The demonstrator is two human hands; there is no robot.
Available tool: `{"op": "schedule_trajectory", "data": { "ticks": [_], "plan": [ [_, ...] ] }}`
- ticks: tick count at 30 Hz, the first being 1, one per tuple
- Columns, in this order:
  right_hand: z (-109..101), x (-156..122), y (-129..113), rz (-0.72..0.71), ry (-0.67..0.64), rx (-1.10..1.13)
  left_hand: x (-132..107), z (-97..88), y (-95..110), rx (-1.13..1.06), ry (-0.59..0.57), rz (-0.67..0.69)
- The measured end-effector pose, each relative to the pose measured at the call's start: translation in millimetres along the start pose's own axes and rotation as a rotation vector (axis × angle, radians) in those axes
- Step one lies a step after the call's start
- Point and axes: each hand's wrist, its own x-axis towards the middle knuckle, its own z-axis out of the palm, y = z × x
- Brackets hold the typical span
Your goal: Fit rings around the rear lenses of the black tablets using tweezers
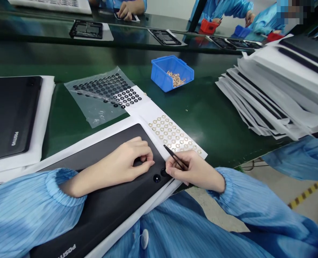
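My left hand (pixel 129 161) rests on a dark tablet-like panel (pixel 102 200) with its fingers curled together, and nothing shows in them. My right hand (pixel 193 172) is shut on slim black tweezers (pixel 175 157), whose tips point up toward a sheet of tan rings (pixel 172 134). Between my hands, two round black discs (pixel 157 178) sit on the panel, one partly behind my right fingers. Black ring stickers (pixel 128 96) lie on a white backing strip, with more inside a clear plastic bag (pixel 100 111). A blue plastic bin (pixel 172 73) holds small tan rings.
A stack of dark panels in white paper (pixel 271 93) fills the right of the green table (pixel 202 107). Another dark panel (pixel 11 118) lies at left. Beyond a far rail, co-workers in blue sleeves handle panels and red and blue bins.
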Motion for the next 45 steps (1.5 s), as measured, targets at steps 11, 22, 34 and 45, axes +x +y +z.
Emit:
{"op": "schedule_trajectory", "data": {
  "ticks": [11,22,34,45],
  "plan": [
    [8.7,-3.6,-2.1,-0.117,0.181,-0.34,-0.2,1.3,-0.2,-0.019,0.0,0.004],
    [13.0,-11.0,20.7,-0.498,0.55,0.224,-10.5,1.6,8.0,0.17,-0.158,0.226],
    [30.5,-11.4,34.6,-0.572,0.461,0.304,-15.1,5.0,11.0,0.14,-0.162,0.243],
    [30.0,-12.2,31.7,-0.578,0.521,0.1,-14.1,5.3,11.5,0.116,-0.169,0.232]
  ]
}}
